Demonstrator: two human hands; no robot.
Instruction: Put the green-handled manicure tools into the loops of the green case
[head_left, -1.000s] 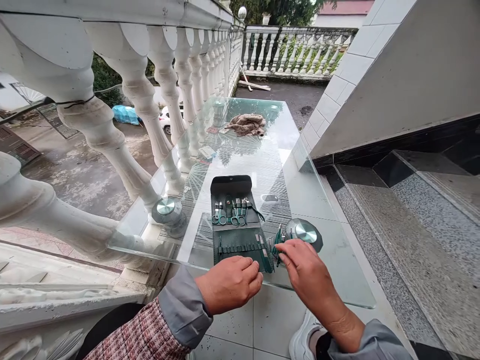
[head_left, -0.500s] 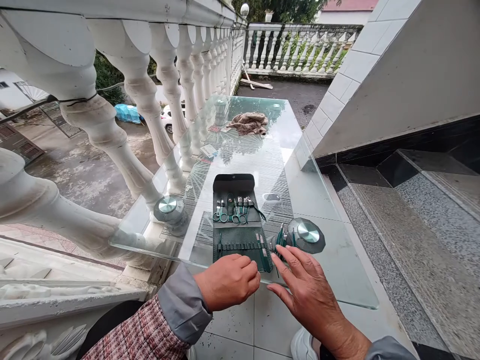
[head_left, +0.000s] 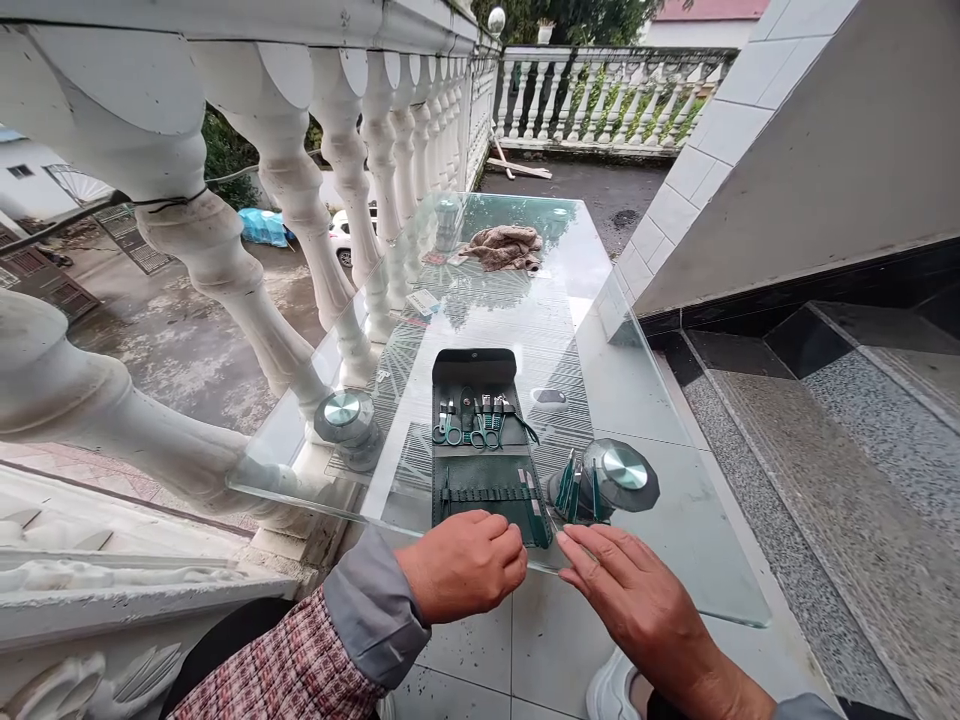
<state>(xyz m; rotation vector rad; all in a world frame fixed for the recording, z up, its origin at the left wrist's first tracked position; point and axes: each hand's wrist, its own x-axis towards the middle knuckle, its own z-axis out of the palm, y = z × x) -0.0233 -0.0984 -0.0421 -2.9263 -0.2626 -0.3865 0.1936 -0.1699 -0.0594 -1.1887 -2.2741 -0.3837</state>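
An open dark green manicure case (head_left: pixel 481 440) lies on a glass table (head_left: pixel 675 530), with scissors and clippers in its upper row and thin tools in its lower loops. My left hand (head_left: pixel 465 565) is curled into a loose fist at the case's near edge, touching it; what its fingers hold is hidden. My right hand (head_left: pixel 637 600) lies with fingers stretched out flat at the table's front edge, just right of the case. Several loose green-handled tools (head_left: pixel 576 490) lie beyond my right fingertips, beside a round metal table fitting (head_left: pixel 624 470).
A white stone balustrade (head_left: pixel 300 200) runs along the left of the table. A crumpled brown cloth (head_left: pixel 502 246) lies at the far end, a small card (head_left: pixel 421 302) at the left edge. A second metal fitting (head_left: pixel 343 412) sits front left. Tiled wall and granite steps (head_left: pixel 825 420) rise on the right.
My right hand has drawn back from the loose tools towards the table's front edge and flattened out. My left hand has stayed at the case's near edge.
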